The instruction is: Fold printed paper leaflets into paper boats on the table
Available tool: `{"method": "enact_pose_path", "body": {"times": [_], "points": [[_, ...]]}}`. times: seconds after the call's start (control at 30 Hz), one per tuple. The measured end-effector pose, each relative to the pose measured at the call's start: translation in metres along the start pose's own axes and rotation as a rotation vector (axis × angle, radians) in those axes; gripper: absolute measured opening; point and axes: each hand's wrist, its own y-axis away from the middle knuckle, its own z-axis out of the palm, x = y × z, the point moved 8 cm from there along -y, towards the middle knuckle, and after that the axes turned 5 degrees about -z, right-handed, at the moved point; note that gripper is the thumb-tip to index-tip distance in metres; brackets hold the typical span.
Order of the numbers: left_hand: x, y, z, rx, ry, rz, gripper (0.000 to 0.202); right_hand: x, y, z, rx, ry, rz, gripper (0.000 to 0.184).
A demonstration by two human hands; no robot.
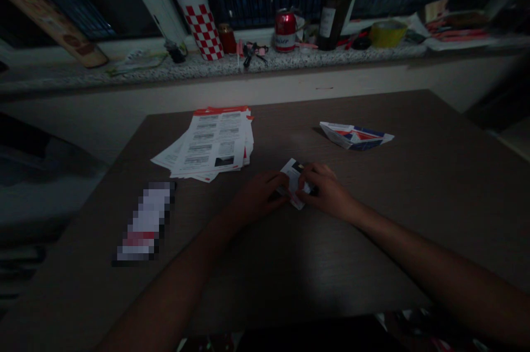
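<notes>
A small folded sheet of printed paper [294,172] lies at the middle of the dark table, between my two hands. From the left, my left hand [265,192] pinches its edge with curled fingers. On the opposite side my right hand [323,186] has thumb and fingers closed on the paper. The fingers cover parts of the folds. Beyond my right hand sits a folded paper boat [356,138] in white, blue and red. A stack of printed sheets [213,145] with red top edges lies beyond my left hand.
A phone [146,219], blurred out, lies on the table [269,280] at the left. Behind it runs a granite windowsill [165,74] bearing a red-and-white checkered bottle [202,26], a red can [285,31], a dark bottle [331,18] and a yellow tape roll [388,33].
</notes>
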Motion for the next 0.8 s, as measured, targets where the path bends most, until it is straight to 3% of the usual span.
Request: {"method": "enact_pose_path", "body": {"times": [0.27, 0.53, 0.8], "points": [[0.001, -0.001, -0.001, 0.003, 0.004, -0.018, 0.024, -0.004, 0.000, 0.001, 0.015, 0.054, -0.033, 0.016], [0.000, 0.000, -0.001, 0.004, -0.006, -0.019, 0.024, -0.009, 0.008, -0.010, -0.092, 0.013, -0.269, 0.020], [0.000, 0.001, -0.001, 0.023, -0.007, -0.017, 0.028, -0.012, 0.016, -0.014, -0.204, 0.070, -0.378, 0.029]]}}
